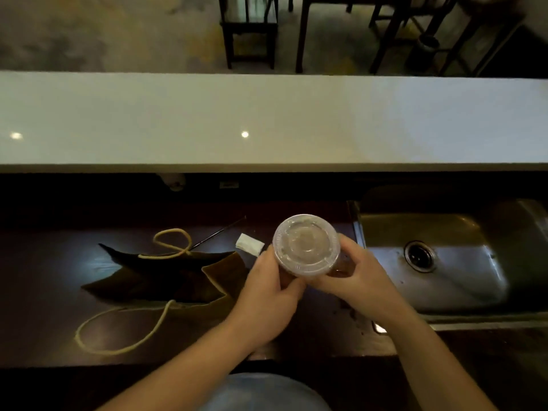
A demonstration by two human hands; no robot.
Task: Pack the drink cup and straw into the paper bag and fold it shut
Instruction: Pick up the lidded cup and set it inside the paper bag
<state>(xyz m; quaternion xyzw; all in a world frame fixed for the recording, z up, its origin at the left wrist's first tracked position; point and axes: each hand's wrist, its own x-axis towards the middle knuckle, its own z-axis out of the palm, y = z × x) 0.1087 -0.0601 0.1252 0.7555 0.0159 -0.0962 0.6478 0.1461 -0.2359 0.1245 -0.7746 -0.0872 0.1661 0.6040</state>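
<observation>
Between left hand [268,295] and right hand [353,278], both closed around it, clear-lidded plastic drink cup [306,246]: keep upright while lowering into flattened brown paper bag [178,277] leftward.

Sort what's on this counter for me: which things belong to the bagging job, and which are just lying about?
Belongs to the job:
- drink cup, held by left hand and right hand
- paper bag, lying flat, mouth open toward the cup
- straw, behind the bag

Lying about:
- folded white napkin
- steel sink
- upper white counter

Left hand [268,295] and right hand [360,277] raised together, fingers [292,287] curled inward.
</observation>
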